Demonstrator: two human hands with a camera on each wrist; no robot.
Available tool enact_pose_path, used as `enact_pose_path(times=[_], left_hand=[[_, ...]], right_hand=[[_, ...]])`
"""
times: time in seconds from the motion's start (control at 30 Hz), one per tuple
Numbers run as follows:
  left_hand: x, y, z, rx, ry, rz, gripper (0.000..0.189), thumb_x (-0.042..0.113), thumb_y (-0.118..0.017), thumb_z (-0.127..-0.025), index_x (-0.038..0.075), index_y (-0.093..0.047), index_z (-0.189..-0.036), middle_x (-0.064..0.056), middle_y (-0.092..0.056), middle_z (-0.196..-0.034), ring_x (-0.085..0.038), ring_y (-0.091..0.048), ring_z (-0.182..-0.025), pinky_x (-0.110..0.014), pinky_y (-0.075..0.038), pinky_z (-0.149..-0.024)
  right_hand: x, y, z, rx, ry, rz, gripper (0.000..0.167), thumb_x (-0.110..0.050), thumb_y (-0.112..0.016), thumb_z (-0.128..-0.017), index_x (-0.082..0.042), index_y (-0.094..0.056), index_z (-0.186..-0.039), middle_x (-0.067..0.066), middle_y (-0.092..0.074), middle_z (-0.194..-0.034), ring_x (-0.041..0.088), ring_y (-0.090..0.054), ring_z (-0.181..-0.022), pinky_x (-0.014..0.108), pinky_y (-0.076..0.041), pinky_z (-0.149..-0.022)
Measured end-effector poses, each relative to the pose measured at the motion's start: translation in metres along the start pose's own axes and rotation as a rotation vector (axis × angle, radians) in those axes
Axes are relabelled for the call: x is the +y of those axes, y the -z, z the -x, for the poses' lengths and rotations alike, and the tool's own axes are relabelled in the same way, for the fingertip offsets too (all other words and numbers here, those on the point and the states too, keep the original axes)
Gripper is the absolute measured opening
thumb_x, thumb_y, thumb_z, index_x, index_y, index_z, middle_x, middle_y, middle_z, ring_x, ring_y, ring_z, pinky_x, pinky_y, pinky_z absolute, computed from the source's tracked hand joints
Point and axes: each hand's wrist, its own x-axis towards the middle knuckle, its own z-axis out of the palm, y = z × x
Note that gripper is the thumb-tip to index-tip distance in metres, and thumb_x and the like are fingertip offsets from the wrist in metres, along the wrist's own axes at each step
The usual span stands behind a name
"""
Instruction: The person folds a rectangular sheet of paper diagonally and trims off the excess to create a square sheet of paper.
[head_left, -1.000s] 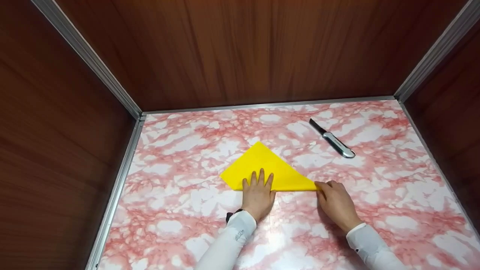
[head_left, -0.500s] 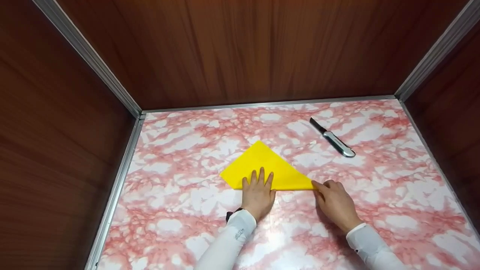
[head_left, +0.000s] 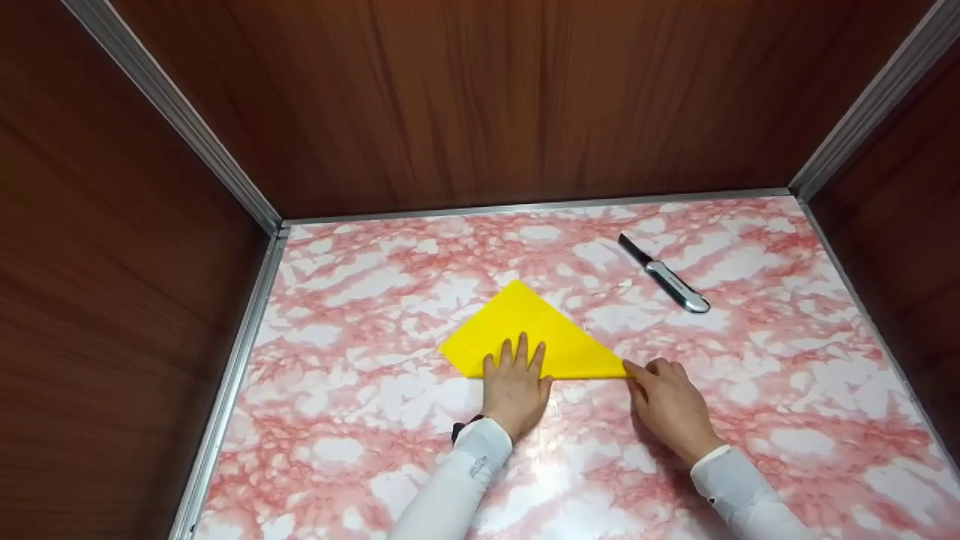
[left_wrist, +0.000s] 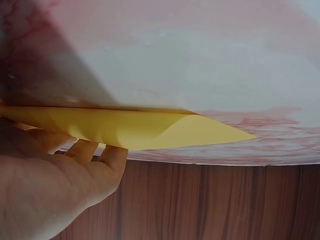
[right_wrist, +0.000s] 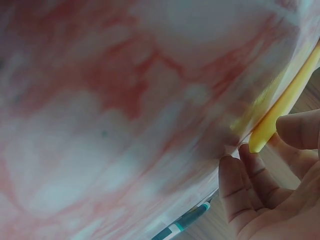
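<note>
A folded sheet of yellow paper (head_left: 525,322) lies on the table, its peak pointing away and its folded edge toward me. My left hand (head_left: 516,390) rests flat on it with fingers spread, the thumb near the folded edge. At the paper's right corner, my right hand (head_left: 671,405) pinches the tip between thumb and index finger. The right wrist view shows the thumb (right_wrist: 300,131) over the narrow yellow end, with the other fingers loosely bent beside it. In the left wrist view, the fold stands slightly rounded in front of the left fingers (left_wrist: 114,162).
A utility knife (head_left: 675,287) with a black blade and silver-and-dark handle lies at the back right, beyond the paper. Brown wood-grain panels (head_left: 480,105) with metal edging enclose the back and sides of the red-and-white marbled table (head_left: 360,450).
My right thumb and fingers have shifted slightly left along the paper's right corner. The left hand stays in place on the paper.
</note>
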Motion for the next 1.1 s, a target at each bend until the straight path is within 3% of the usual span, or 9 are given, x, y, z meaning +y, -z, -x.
enact_pose_path(times=[0.3,1.1], left_hand=[[0.0002,0.0002,0.0002,-0.008,0.005,-0.003,0.063,0.058,-0.029,-0.108,0.031,-0.024,-0.164,-0.005,-0.023,-0.169,-0.033,-0.028,-0.15,-0.059,-0.031,-0.11],[-0.0004,0.0049,-0.0006,0.002,0.008,0.039,0.06,0.054,-0.032,-0.108,0.03,-0.033,-0.162,-0.007,-0.03,-0.167,-0.035,-0.033,-0.148,-0.06,-0.032,-0.11]], right_hand=[[-0.0012,0.0008,-0.0009,-0.017,-0.006,0.014,0.039,-0.02,-0.067,-0.099,-0.011,-0.067,-0.137,0.008,-0.055,-0.097,0.028,-0.047,-0.087,0.043,-0.045,-0.071],[-0.0037,0.0017,-0.0039,-0.062,-0.036,0.02,0.037,-0.021,-0.065,-0.101,-0.01,-0.068,-0.136,0.008,-0.052,-0.097,0.028,-0.045,-0.088,0.041,-0.042,-0.071]])
